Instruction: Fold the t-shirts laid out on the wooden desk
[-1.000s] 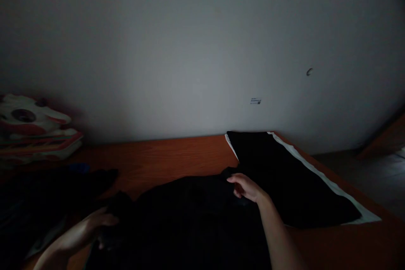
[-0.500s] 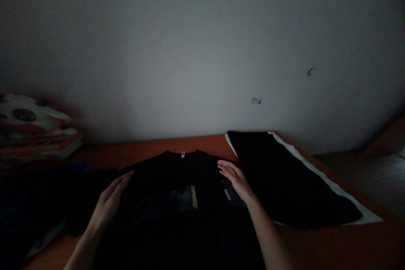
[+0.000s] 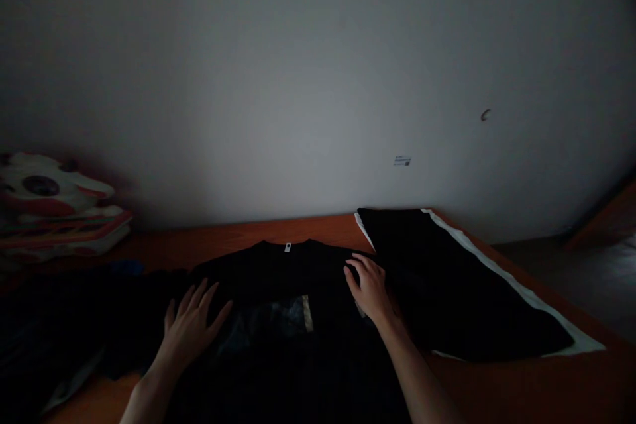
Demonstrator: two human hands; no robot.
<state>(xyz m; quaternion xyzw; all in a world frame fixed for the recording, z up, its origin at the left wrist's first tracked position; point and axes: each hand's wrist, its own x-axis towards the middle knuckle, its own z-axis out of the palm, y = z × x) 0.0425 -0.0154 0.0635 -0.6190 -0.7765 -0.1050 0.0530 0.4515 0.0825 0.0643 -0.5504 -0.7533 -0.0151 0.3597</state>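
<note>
Head view, dimly lit: black shirt [image 3: 283, 351] laid out on the reddish-brown wooden worktop [image 3: 223, 235], middle foreground, between dark clothes [image 3: 74, 311] at the left and a flat black garment [image 3: 447, 285] at the right. Lies broad and mostly smooth, print uppermost, neckline toward the wall [image 3: 308, 79], lower end running out past the bottom edge of view. Looks almost evenly black, with creases hard to make out in the gloom. Bears a small white label [image 3: 287, 248] with a dark mark at the neck, and across the chest a murky blue-grey print [image 3: 263, 324], ended on its right by a pale tan strip [image 3: 307, 313].

Left hand [image 3: 191, 321]: over the shirt's left side, back of the hand upward, grip spread wide with fingers fanned; seemingly touching the fabric, pressure impossible to judge. Right hand [image 3: 370, 285]: at the opposite shoulder, just beside the flat black garment, grip loose and parted, thumb standing off from gently bent fingers.

Peeking out along the flat black garment's edges, white cloth [image 3: 501, 275]. Beyond the dark clothes, near the wall, a white-and-red animal-shaped toy [image 3: 64, 189]. Stuck on the wall, a small printed label [image 3: 402, 161].
</note>
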